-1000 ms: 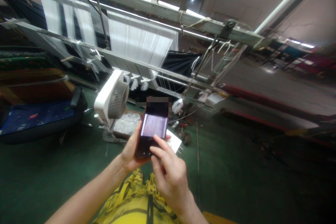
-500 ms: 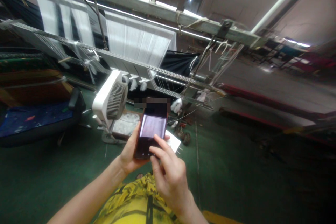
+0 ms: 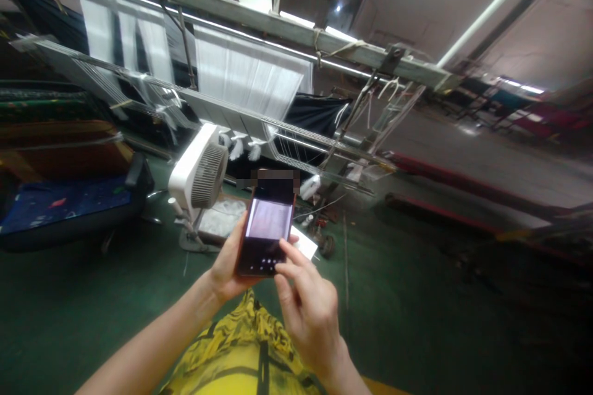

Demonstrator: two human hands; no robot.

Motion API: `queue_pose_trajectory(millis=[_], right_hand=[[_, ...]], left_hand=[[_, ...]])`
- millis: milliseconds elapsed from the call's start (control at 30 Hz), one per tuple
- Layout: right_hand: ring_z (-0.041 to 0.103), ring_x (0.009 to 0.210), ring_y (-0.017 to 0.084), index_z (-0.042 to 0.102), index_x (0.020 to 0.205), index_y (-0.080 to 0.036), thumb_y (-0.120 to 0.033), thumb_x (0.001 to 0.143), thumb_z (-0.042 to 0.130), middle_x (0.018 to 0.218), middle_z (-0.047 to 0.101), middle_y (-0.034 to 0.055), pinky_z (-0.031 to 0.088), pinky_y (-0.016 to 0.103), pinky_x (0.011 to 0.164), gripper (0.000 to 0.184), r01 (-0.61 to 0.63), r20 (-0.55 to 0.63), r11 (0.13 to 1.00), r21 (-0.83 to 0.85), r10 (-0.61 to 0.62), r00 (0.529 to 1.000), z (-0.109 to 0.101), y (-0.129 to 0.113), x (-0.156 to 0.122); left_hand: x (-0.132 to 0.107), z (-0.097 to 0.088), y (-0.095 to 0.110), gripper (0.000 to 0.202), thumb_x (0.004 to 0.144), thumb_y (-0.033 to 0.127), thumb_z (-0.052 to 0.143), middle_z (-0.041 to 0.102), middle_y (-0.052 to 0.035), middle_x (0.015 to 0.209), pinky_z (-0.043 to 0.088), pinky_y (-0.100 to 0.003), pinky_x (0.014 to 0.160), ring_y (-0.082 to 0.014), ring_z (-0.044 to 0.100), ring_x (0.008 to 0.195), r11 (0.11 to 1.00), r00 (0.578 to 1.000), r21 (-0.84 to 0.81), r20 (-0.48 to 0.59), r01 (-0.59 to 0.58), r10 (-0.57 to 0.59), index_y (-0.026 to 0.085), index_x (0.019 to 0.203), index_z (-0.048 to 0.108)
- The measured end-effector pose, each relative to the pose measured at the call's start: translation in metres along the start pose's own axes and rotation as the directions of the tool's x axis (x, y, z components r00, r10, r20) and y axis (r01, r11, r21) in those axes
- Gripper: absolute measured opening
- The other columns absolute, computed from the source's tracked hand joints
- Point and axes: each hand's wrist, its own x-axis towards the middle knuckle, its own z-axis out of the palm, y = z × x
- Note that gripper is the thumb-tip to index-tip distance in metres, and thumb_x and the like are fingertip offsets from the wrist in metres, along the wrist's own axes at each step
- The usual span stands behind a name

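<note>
So the dark phone (image 3: 267,225) was held kinda off-centre toward 7 o'clock, top tipped slightly past 12, screen (image 3: 269,218) lit.

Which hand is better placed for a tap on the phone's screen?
Probably the right hand: its index finger is at the lower right of the phone, though I cannot tell whether it touches. The left hand seems less free, because it grips the phone.

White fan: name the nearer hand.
Left. In the view, the left hand, holding the phone, is below and right of the white fan; the right hand is farther right, at the phone's lower right.
</note>
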Motion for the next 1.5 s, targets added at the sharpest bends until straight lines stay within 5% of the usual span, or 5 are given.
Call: queue_pose_trajectory(millis=[167,600,767,1500], right_hand=[[0.06,0.105,0.023,0.059,0.079,-0.016,-0.013,0.086,0.046,0.121,0.057,0.0182,0.053,0.027,0.074,0.014,-0.026,0.044,1.0,0.008,0.026,0.999,-0.001,-0.004,-0.004],[0.064,0.096,0.024,0.06,0.08,-0.015,-0.018,0.087,0.045,0.128,0.05,0.0204,0.053,0.03,0.071,0.017,0.028,0.103,0.996,-0.079,-0.02,0.995,0.005,-0.018,0.0],[0.063,0.098,0.025,0.06,0.08,-0.015,-0.017,0.087,0.045,0.124,0.054,0.0188,0.055,0.028,0.07,0.016,-0.063,0.024,0.995,-0.083,0.065,0.998,-0.004,-0.018,-0.004],[0.062,0.101,0.022,0.06,0.085,-0.016,-0.016,0.086,0.045,0.122,0.057,0.0177,0.053,0.026,0.074,0.015,-0.012,-0.001,0.998,-0.063,0.012,1.0,-0.005,-0.022,-0.019]], left_hand=[[-0.002,0.001,-0.002,0.059,0.087,0.051,0.031,0.067,-0.0163,0.101,0.042,-0.039,0.086,-0.026,0.063,0.091,1.0,1.0,-0.012,0.009,-0.013,0.013,0.008,0.123,0.05],[-0.013,0.009,-0.012,0.061,0.087,0.052,0.031,0.07,-0.0162,0.092,0.044,-0.037,0.085,-0.0256,0.065,0.086,0.997,0.996,0.073,-0.087,-0.013,0.02,0.007,0.121,0.053],[-0.016,0.007,-0.013,0.055,0.086,0.049,0.035,0.069,-0.0146,0.096,0.047,-0.036,0.082,-0.0253,0.064,0.09,0.996,0.993,0.083,-0.115,-0.019,0.029,0.008,0.114,0.058],[-0.022,0.008,-0.019,0.06,0.086,0.052,0.033,0.07,-0.0162,0.092,0.045,-0.038,0.084,-0.0262,0.064,0.088,0.997,0.998,0.071,-0.066,0.02,-0.016,0.006,0.114,0.059]])
